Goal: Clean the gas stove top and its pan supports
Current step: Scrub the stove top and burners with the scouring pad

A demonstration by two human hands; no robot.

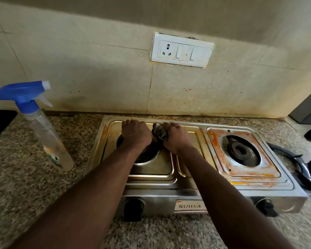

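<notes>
Arms: both reach forward over the left half of the gas stove (196,177), which sits on a speckled counter (34,186).
Left hand (136,134): palm down on the stove top above the left burner well (147,155), fingers flat and spread.
Right hand (176,136): fingers curled tight around a dark scrubber (159,132) pressed to the rear rim.
Stove surface: steel, left side shiny; right burner (240,150) surround streaked orange-brown.
Spray bottle (43,130): upright, left of the stove.

Steel-silver two-burner stove top (187,178): orange-brown staining around the black burner (240,149) at 3 o'clock. Clear plastic spray bottle (48,139) at 9 o'clock: blue trigger head. Speckled brown-grey granite counter (25,177). Cream tiled wall (97,78), white switch plate (181,50) at 12 o'clock.
</notes>
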